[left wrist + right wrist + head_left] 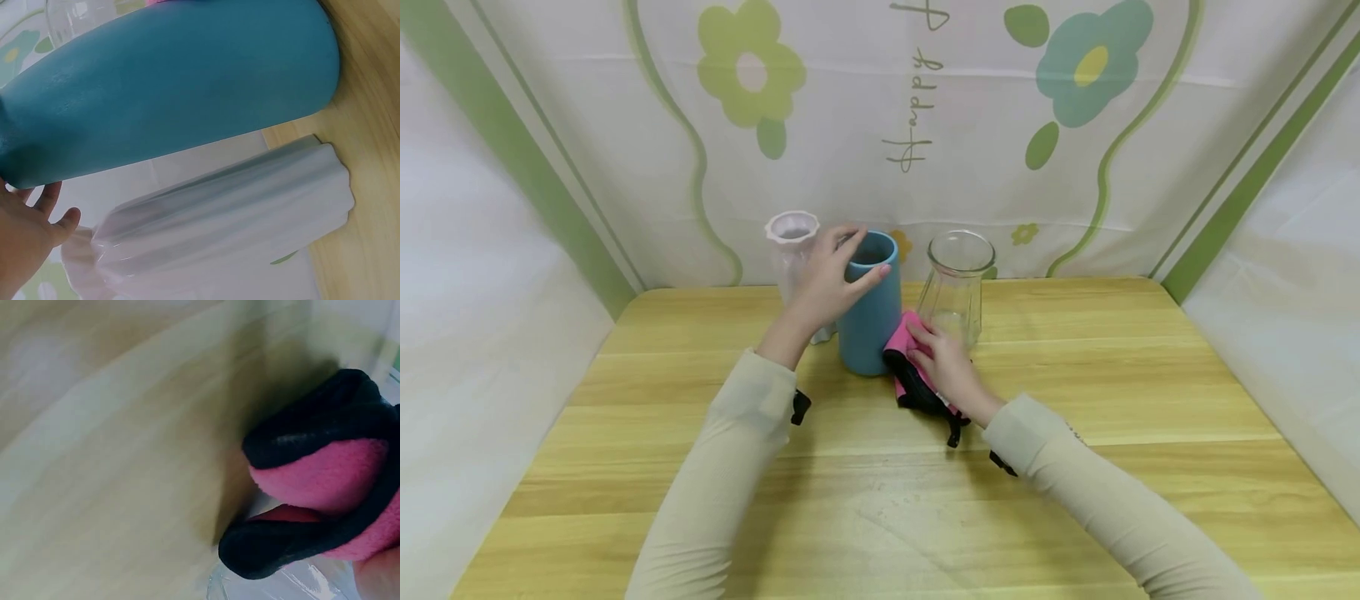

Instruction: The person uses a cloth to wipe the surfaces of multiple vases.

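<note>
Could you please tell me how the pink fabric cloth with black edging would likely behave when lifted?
The pink, fuzzy-looking cloth with black edging would probably be floppy, since it bends into loose folds in the right hand. Its fuzzy surface suggests it may not be slippery.

the blue vase [868,327] looks smooth and mostly matt, the white vase [219,219] glossy and ridged, the clear vase [953,293] shiny glass, the pink cloth [328,475] fuzzy, the desk [1120,392] wood-grained.

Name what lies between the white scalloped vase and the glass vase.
In the head view: the blue vase, the left hand at its rim, and the pink black-edged cloth that the right hand holds.
</note>
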Available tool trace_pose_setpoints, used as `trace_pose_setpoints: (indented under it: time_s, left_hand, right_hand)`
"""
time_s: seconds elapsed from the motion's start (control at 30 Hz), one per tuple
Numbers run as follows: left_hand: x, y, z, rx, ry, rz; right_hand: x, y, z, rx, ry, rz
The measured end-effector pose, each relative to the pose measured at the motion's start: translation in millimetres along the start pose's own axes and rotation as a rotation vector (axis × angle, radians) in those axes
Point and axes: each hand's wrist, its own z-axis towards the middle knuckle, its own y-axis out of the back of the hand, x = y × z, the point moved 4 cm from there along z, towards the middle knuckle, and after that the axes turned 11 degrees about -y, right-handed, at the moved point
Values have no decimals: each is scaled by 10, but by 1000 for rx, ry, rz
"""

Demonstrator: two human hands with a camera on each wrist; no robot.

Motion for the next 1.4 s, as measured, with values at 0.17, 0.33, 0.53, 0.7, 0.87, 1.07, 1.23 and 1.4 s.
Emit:
trace_pose_setpoints:
  time_s: [0.17,0.33,0.53,0.7,0.87,1.07,1.23,1.4]
  left_hand:
    - [4,22,-3,28,17,2]
    - [-3,51,-8,57,24,-8]
    - [-8,60,-4,73,34,-16]
    - [-14,69,-9,82,44,-38]
    - [1,63,-1,89,31,-29]
    - [0,59,0,88,32,-32]
    - [8,54,-5,83,35,-46]
    - [20,41,-15,77,22,-40]
  right_hand:
    - [68,65,27,-47,14,36]
    - [148,140,56,-81,32,54]
    - [256,262,90,-122,20,105]
    - [375,411,150,-209,38,236]
    - [484,526,193,-279,35,323]
    - [456,429,203,-198,11,261]
    - [319,289,157,-127,-17,159]
    - [150,125,97,-57,-9,44]
